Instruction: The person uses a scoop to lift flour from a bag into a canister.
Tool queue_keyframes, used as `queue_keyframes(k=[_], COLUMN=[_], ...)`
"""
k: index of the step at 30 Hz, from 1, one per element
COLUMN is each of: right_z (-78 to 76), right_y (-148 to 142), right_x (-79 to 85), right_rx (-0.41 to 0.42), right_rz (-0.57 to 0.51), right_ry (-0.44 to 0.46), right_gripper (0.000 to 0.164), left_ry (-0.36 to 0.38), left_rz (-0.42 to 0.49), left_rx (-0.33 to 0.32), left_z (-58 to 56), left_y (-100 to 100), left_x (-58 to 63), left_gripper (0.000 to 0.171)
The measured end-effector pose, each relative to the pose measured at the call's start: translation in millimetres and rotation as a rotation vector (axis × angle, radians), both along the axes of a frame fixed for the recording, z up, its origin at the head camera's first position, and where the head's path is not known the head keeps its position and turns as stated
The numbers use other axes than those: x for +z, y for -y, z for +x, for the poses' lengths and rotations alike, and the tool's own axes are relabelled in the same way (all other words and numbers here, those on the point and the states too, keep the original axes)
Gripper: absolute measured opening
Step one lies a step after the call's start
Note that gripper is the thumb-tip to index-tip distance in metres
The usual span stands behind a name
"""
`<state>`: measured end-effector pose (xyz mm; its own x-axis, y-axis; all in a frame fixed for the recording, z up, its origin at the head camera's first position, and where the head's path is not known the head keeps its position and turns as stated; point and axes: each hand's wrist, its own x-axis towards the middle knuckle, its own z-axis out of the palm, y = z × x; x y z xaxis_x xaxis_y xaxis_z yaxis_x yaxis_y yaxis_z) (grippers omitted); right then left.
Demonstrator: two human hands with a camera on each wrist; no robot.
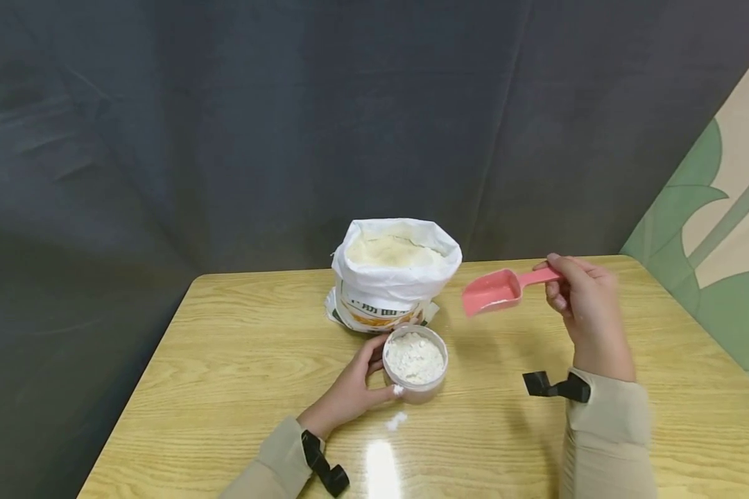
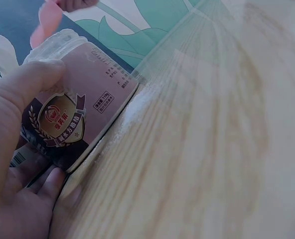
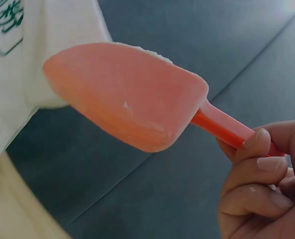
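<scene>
My right hand (image 1: pixel 589 305) grips the handle of a pink scoop (image 1: pixel 493 292), raised above the table to the right of the flour bag. A little white powder clings to the scoop (image 3: pixel 127 94), seen from beneath in the right wrist view. With thumb and fingers curled round it, my left hand (image 1: pixel 356 384) holds a clear plastic jar (image 1: pixel 415 391) standing on the table. White flour (image 1: pixel 415 357) fills the jar close to its rim. The jar's label (image 2: pixel 63 122) shows in the left wrist view. Just behind stands an open white flour bag (image 1: pixel 393 277), its top rolled down.
Spilled flour (image 1: pixel 396 420) lies on the wooden table (image 1: pixel 237 360) in front of the jar. A dark curtain (image 1: pixel 349 125) hangs behind the table, and a green leaf-patterned wall (image 1: pixel 718 277) is at the right.
</scene>
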<state>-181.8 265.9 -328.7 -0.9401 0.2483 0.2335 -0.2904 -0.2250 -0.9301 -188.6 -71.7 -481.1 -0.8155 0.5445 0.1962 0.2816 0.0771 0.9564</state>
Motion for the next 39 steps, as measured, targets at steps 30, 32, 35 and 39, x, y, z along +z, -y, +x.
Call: queue_keyframes(k=[30, 32, 35, 39], right_z=[-44.6, -44.8, -44.9, -44.2], right_y=[-25, -24, -23, -23], right_x=[-74.9, -75.6, -76.1, -77.2], right_rx=[0.245, 0.248, 0.250, 0.252], right_rz=[0.495, 0.528, 0.608, 0.698], right_ry=[0.383, 0.402, 0.446, 0.502], right_gripper=[0.029, 0.032, 0.038, 0.040], left_ry=[0.001, -0.001, 0.003, 0.007], left_rz=[-0.018, -0.019, -0.018, -0.014], left_rx=[0.011, 0.012, 0.009, 0.006], left_z=[-1.0, -1.1, -0.8, -0.2], left_y=[0, 0, 0, 0], left_x=[-2.3, -2.1, -0.9, 0.8], left_gripper=[0.085, 0.085, 0.086, 0.087])
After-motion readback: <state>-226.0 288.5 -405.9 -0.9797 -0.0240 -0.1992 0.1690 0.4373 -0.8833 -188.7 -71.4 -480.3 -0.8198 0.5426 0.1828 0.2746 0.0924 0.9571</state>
